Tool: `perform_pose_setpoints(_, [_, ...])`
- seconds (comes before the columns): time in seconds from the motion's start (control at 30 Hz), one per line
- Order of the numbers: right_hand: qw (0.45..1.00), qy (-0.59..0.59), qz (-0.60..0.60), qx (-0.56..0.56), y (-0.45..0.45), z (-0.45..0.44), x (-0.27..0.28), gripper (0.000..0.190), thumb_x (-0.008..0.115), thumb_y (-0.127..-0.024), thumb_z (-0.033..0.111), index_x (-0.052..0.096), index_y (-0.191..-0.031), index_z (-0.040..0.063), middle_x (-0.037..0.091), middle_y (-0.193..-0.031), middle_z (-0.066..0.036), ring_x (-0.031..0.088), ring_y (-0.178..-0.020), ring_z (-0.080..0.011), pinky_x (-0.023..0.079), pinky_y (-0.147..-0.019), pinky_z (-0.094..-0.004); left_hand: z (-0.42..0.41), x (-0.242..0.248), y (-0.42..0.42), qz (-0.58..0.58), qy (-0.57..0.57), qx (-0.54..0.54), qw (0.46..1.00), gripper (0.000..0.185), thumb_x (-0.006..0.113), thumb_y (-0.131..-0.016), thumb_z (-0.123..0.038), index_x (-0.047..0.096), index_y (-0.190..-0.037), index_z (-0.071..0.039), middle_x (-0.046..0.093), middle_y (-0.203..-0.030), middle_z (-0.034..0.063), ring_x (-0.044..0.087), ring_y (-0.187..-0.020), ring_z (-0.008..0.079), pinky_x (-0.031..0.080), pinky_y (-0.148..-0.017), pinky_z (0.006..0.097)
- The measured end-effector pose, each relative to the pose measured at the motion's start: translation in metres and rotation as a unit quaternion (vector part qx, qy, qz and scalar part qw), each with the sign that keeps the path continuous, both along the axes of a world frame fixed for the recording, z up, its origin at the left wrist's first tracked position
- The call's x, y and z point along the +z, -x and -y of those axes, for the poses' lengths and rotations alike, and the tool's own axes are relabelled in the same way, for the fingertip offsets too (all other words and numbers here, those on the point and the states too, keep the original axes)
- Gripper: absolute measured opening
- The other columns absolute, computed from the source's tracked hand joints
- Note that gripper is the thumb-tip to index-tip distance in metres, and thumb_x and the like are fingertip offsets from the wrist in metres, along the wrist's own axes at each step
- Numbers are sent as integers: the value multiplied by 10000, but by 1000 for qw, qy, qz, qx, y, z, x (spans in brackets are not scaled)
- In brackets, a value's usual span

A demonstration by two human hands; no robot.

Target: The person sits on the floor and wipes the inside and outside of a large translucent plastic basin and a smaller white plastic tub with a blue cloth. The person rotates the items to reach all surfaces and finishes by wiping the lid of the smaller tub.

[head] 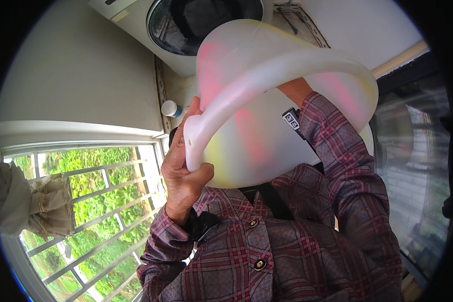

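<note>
A whitish plastic basin (245,136) with pink and yellow streaks is held tilted in front of my chest. My left hand (185,158) grips its thick rolled rim at the left end, thumb on the lower side and fingers stretched up along the outside. My right hand (296,90) reaches behind the rim; only its wrist end shows, and the fingers are hidden by the basin, so its hold cannot be seen. A small black device with a printed pattern (291,120) is beside the right cuff. Something black is around my left wrist.
A white front-loading machine with a round dark door (207,24) stands beyond the basin. A small white container with a blue band (171,108) is near the wall edge. At left are a barred window (105,188) and a knotted curtain (41,205); at right, a dark-framed glass panel (411,151).
</note>
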State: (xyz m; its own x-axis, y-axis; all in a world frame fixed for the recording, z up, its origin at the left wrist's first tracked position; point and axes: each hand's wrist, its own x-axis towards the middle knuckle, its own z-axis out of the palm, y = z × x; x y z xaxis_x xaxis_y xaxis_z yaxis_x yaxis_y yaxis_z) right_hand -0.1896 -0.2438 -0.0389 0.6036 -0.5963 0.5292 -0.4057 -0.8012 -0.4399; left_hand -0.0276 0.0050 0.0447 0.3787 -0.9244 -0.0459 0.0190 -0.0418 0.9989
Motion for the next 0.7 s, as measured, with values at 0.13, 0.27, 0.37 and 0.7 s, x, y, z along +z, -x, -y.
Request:
perform_pose_setpoints(0.13, [994,38,-86,-53,-1,26,-45,270,595,-857,140,694,-1096,62,670,-1077,-167,607,-1057,-367,475,-900,-514,0,2,2,6,-2,-10,1000,647,477,-622,113,638,-1244,42,321,-1578,209,304,-1468,334,274,-1166,418])
perform_pose_setpoints(0.27, [957,-78,-246,-131,-28,9,-86,302,730,-789,218,715,-1035,43,659,-1039,-238,597,-1044,-421,496,-901,-514,6,3,3,7,7,-21,1000,673,469,-627,114,605,-1282,54,321,-1580,198,337,-1446,297,300,-1145,377])
perform_pose_setpoints(0.37, [937,-148,-316,10,-44,-31,-79,413,869,-633,298,732,-909,23,675,-1007,-253,627,-995,-416,521,-879,-474,9,2,5,-13,-4,2,1000,696,471,-635,111,575,-1321,54,374,-1545,170,411,-1379,245,344,-1103,333])
perform_pose_setpoints(0.7, [987,-139,-70,32,-34,-31,-14,326,619,-839,154,672,-1160,164,685,-879,-167,653,-871,-364,510,-736,-493,11,-22,-19,-126,9,100,987,762,477,-638,126,512,-1393,26,652,-1160,94,635,-1007,187,490,-907,279])
